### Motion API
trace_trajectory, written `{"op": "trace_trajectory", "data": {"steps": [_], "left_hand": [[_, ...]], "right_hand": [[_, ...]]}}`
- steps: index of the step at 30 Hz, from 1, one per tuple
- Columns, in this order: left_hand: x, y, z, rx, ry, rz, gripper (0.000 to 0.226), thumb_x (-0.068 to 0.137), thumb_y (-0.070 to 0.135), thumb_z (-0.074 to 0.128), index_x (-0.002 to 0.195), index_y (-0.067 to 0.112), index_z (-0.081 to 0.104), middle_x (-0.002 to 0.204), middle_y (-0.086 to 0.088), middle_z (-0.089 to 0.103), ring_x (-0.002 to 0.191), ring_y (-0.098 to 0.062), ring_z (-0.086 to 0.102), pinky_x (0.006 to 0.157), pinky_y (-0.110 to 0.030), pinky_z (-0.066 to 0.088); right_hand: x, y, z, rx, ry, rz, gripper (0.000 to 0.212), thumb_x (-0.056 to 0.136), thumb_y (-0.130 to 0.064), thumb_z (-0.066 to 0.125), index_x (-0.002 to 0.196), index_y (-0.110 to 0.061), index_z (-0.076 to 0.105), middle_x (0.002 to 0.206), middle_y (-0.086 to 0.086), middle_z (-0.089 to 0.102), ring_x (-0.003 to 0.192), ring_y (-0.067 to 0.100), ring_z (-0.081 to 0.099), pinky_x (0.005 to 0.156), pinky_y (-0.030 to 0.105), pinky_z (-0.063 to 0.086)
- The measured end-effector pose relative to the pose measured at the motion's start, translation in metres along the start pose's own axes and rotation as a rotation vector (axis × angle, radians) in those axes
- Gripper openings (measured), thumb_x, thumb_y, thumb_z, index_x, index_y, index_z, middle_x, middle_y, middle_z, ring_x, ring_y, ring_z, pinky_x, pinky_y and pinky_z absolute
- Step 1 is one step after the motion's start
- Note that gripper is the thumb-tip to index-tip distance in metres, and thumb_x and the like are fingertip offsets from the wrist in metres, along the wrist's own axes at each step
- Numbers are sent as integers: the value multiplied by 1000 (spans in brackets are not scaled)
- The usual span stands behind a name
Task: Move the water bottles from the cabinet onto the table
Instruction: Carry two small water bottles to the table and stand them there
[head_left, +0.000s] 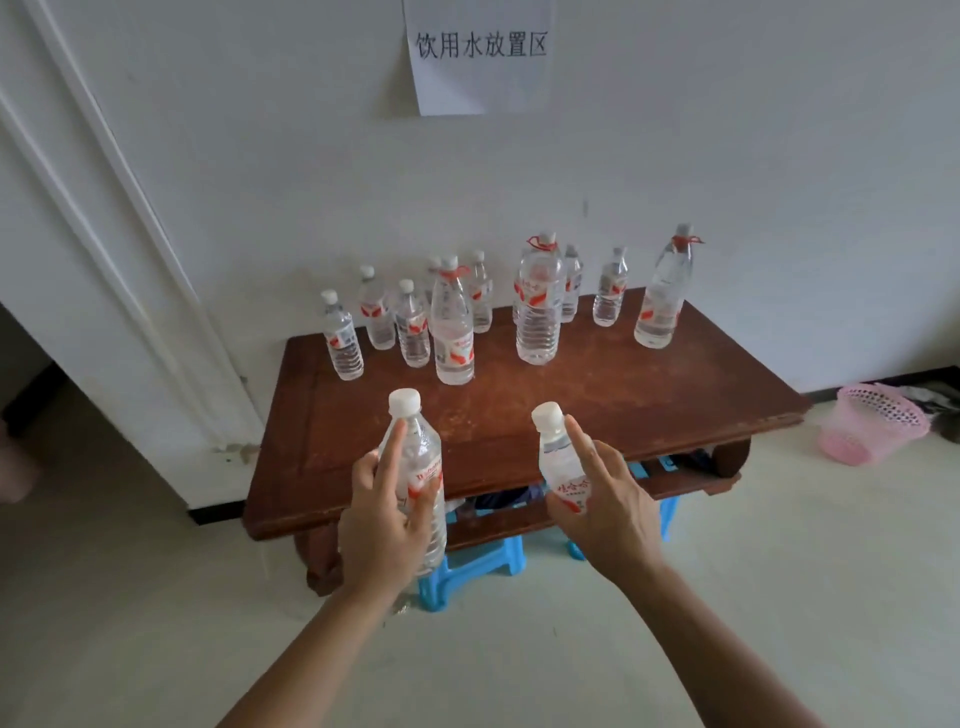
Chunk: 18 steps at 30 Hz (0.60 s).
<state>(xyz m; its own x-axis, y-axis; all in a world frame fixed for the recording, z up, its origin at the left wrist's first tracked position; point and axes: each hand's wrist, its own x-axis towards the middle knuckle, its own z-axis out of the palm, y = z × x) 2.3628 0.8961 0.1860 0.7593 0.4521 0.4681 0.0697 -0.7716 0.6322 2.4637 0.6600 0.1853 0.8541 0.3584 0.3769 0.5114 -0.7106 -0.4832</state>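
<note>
Over the near edge of the wooden table (623, 395) (standing bottles (453, 332) crowd its far side), the left hand (382, 519) clamps its fingers round a tall water bottle (418, 447), the right hand (610, 506) round a short water bottle (557, 457).

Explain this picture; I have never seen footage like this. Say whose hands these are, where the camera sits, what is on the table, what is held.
No machine here: a person wears one camera on the head, looking forward and down, so both arms reach in from below. The left hand grips a taller bottle, the right hand a shorter bottle, both white-capped. On the brown table about ten water bottles stand toward the back. A paper sign hangs on the wall; a pink basket sits on the floor.
</note>
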Motion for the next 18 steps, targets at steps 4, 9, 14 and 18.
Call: {"op": "trace_trajectory", "data": {"steps": [4,9,14,18], "left_hand": [[87,-31,18,-32,-16,-19,74,90,47,65,155,39,30,124,-9,57,79,-12,63,55,-14,38],[169,-71,52,-12,-41,-19,74,90,53,59,155,39,28,126,-8,56,72,-6,60,51,-14,38],[217,-105,99,54,-67,-61,75,87,59,52,154,32,29,126,-11,58,87,-21,69,55,-18,39],[250,-128,132,124,-100,-151,74,91,54,58,154,31,29,129,-11,58,91,-24,70,58,-22,41]], "right_hand": [[77,-8,33,18,30,7,111,79,-32,84,155,-53,5,136,0,56,104,25,66,66,42,58],[158,3,74,38,27,24,107,81,-34,81,156,-50,7,136,1,56,104,26,66,68,43,58],[229,36,130,107,-48,13,105,81,-34,80,157,-49,9,132,3,57,100,28,67,68,43,57],[281,58,169,142,-111,32,106,82,-35,80,158,-46,7,136,9,56,108,31,66,73,45,58]]}}
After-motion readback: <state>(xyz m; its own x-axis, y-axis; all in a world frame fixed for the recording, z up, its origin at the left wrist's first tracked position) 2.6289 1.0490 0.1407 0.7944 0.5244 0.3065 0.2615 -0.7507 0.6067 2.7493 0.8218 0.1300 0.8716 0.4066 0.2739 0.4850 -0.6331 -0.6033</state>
